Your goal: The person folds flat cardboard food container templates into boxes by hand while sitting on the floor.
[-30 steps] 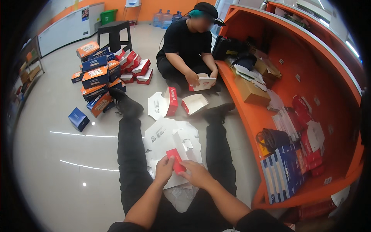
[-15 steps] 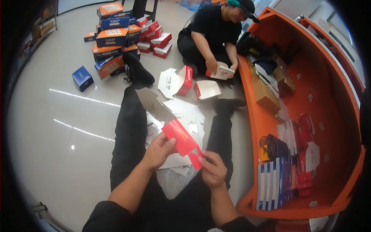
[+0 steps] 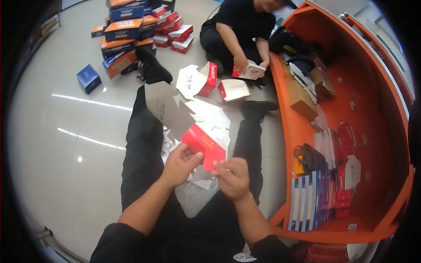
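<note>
A red-and-white folding carton [image 3: 202,143], partly folded, is held up between my legs. My left hand [image 3: 180,164] grips its red panel from the left, thumb on the printed face. Fingers of my right hand [image 3: 233,175] pinch the lower right corner of the red panel. A large white flap [image 3: 169,109] of the carton sticks out to the upper left. Below it a pile of flat white carton blanks [image 3: 212,116] lies on the floor between my legs, with a clear plastic bag [image 3: 196,198] at its near end.
Ahead, a person [image 3: 241,39] in black sits folding a similar carton [image 3: 249,71]. Two red-and-white boxes [image 3: 230,90] [image 3: 206,79] lie open on the floor. Stacked blue-and-orange boxes [image 3: 123,30] stand far left, near a blue box [image 3: 89,79]. An orange shelf unit [image 3: 280,114] with packaging borders the right.
My right hand has moved left and pressed the carton's loose lower red flap in against the main red panel. The white flap now sits higher and further left. The view has shifted slightly.
</note>
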The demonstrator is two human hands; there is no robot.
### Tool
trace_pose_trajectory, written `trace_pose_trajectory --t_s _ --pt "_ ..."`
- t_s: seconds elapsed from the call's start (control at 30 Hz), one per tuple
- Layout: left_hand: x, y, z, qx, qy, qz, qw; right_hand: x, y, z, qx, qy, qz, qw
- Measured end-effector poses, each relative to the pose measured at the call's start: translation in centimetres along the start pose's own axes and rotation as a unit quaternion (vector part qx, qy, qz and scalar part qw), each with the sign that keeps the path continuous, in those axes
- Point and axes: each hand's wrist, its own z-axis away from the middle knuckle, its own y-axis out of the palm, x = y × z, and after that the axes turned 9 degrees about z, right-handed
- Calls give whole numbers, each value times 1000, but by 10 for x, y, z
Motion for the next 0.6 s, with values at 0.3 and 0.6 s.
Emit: trace_pose_trajectory --t_s 0.3,0.6 --pt "28 9 16 19 -10 -1 1000 5 9 20 -31 28 5 999" --pt "22 -3 11 61 -68 -60 994 -7 3 23 32 280 -171 944"
